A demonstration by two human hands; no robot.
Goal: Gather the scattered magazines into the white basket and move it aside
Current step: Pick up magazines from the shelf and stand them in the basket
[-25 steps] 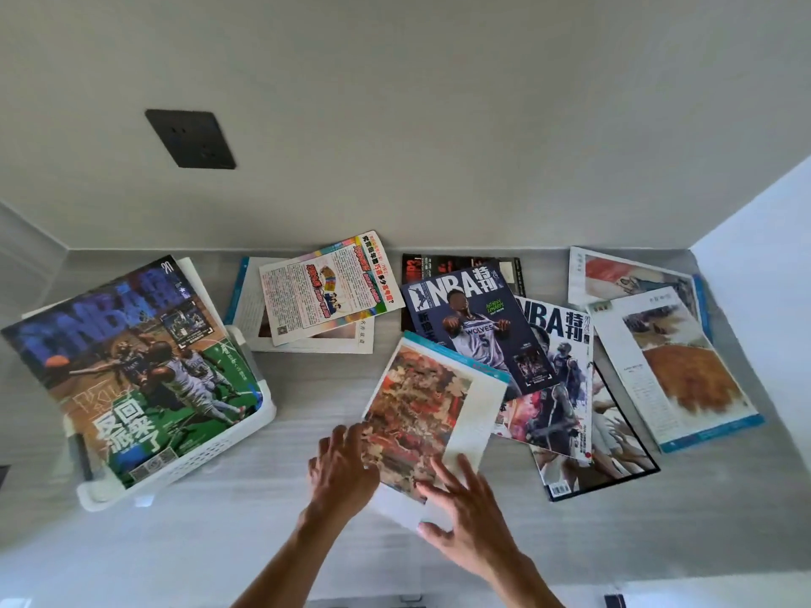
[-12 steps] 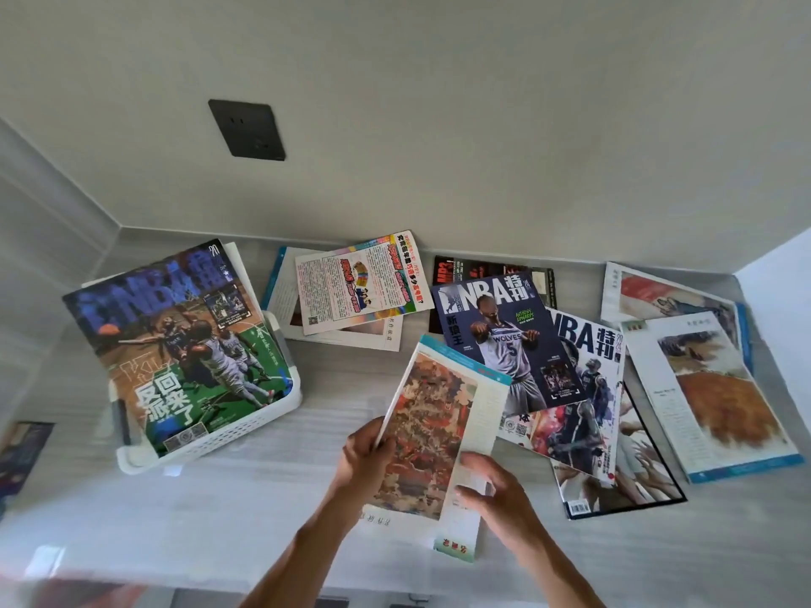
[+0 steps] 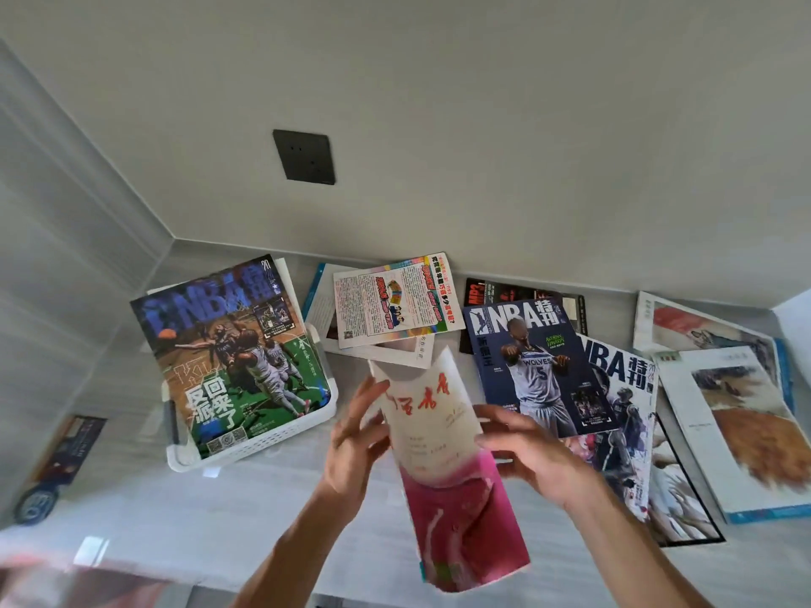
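I hold a thin magazine (image 3: 443,458) with a white and pink cover and red writing, lifted off the table and turned over. My left hand (image 3: 357,436) grips its left edge, and my right hand (image 3: 522,452) grips its right edge. The white basket (image 3: 259,445) sits at the left with an NBA magazine (image 3: 232,357) lying across its top. Other magazines lie scattered: a colourful leaflet (image 3: 397,300), a Wolves NBA issue (image 3: 533,366), another NBA issue (image 3: 623,410) and art magazines (image 3: 741,432) at the right.
The grey table (image 3: 245,511) ends at a white back wall with a dark socket plate (image 3: 304,156). A white side panel (image 3: 794,309) stands at the far right. A dark magazine (image 3: 57,467) lies at the far left edge.
The art-cover magazine has been lifted from the table and flipped, so its white and pink side faces me. Both hands rose with it. The view has turned left.
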